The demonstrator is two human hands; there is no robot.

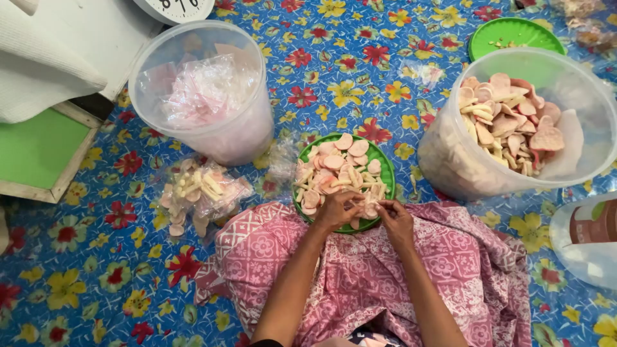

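Tubs (204, 96) flanking plate (384, 168) — gap between

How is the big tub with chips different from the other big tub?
The right tub holds loose pink and cream crackers; the left tub holds crumpled clear plastic bags. The right tub looks wider than the left tub. The right tub leans toward the green plate; the left tub stands more upright. Both are clear, round, lidless plastic tubs on the flowered mat.

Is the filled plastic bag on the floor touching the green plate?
Apart. The head view shows flowered mat between the filled bag and the green plate.
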